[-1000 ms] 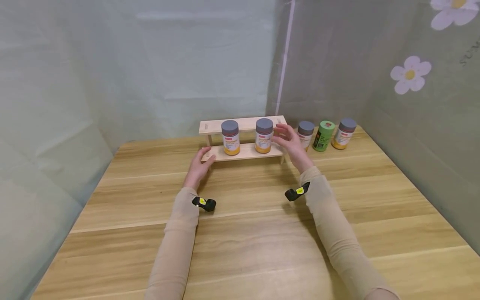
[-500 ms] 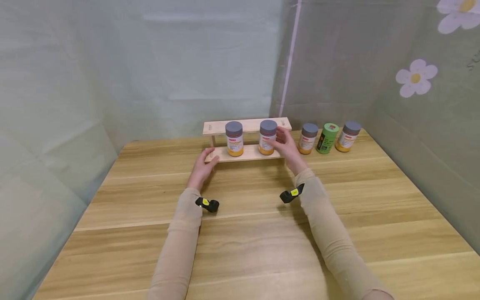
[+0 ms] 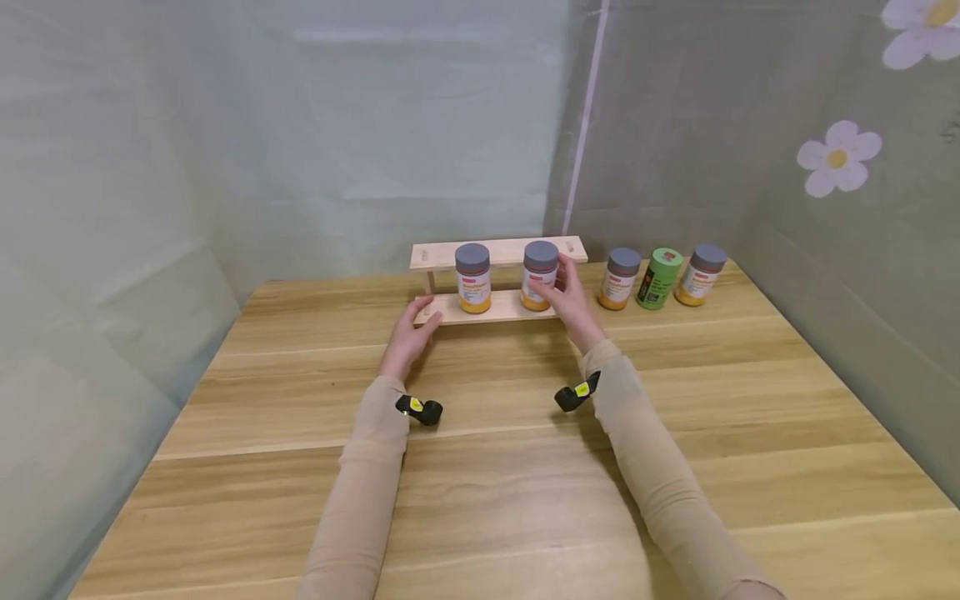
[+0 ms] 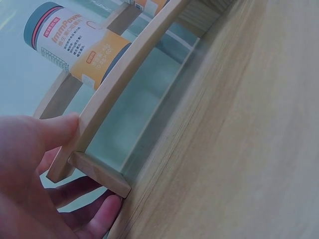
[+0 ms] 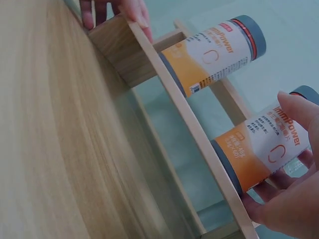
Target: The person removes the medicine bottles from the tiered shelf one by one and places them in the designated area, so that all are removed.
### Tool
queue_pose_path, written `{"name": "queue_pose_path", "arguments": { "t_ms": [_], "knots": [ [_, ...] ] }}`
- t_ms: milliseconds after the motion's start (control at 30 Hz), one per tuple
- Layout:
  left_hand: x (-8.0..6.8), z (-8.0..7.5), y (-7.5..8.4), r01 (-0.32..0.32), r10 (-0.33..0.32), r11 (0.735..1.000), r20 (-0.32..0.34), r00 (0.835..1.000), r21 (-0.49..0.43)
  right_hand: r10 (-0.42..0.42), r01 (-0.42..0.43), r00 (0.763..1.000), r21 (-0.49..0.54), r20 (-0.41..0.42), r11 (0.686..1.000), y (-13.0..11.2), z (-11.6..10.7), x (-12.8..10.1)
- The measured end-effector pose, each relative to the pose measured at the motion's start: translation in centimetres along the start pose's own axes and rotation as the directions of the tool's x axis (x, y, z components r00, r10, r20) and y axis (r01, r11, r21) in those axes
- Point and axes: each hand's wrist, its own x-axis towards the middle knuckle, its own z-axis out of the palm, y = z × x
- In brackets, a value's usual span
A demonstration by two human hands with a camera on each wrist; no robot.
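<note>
A two-tier wooden shelf rack (image 3: 498, 252) stands at the back of the table. My left hand (image 3: 407, 340) grips its lower left end; in the left wrist view the thumb presses the board (image 4: 107, 102) while fingers curl beside the end leg. Two white-and-orange supplement bottles with dark grey caps stand upright on the lower board. My right hand (image 3: 574, 307) holds the right-hand bottle (image 3: 539, 279) from its right side, thumb in front and fingers behind. The left-hand bottle (image 3: 473, 283) is untouched. In the right wrist view the held bottle (image 5: 256, 154) meets the board.
Right of the rack, a matching bottle (image 3: 618, 282), a green canister (image 3: 660, 280) and another matching bottle (image 3: 701, 277) stand in a row on the table (image 3: 495, 492). Fabric curtains (image 3: 360, 150) hang close behind and on both sides.
My right hand has moved left, closing its thumb and fingers around the right-hand bottle on the rack. The left hand stays on the rack's end. The head view has shifted slightly.
</note>
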Motion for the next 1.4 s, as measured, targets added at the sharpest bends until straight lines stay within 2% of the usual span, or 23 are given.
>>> {"name": "queue_pose_path", "arguments": {
  "t_ms": [267, 467, 600, 967, 1167, 1400],
  "knots": [
    [-0.1, 0.2, -0.1, 0.018, -0.018, 1.0, -0.008, 1.0, 0.012, -0.028, 0.027, 0.999, -0.032, -0.038, 0.999, 0.3, -0.3, 0.0],
    [-0.1, 0.1, -0.1, 0.023, -0.023, 1.0, -0.006, 1.0, 0.014, -0.012, 0.015, 0.995, 0.032, -0.1, 0.999, 0.2, -1.1, 0.1],
    [-0.1, 0.0, 0.0, 0.023, -0.023, 1.0, -0.01, 1.0, 0.007, 0.004, 0.002, 0.994, 0.053, -0.108, 0.999, -0.3, -1.6, 0.0],
    [0.1, 0.1, -0.4, 0.016, -0.015, 1.0, -0.013, 1.0, 0.021, -0.005, 0.001, 0.993, -0.035, -0.116, 0.999, -0.3, -2.3, -0.5],
    [0.2, 0.1, -0.6, 0.014, -0.014, 1.0, -0.009, 1.0, 0.021, -0.038, 0.032, 0.991, -0.044, -0.129, 0.999, -0.2, -2.9, -0.7],
    [0.2, 0.1, -0.6, 0.012, -0.012, 1.0, -0.01, 1.0, 0.015, -0.037, 0.03, 0.992, -0.063, -0.124, 0.998, -0.2, -3.4, -0.8]
  ]
}}
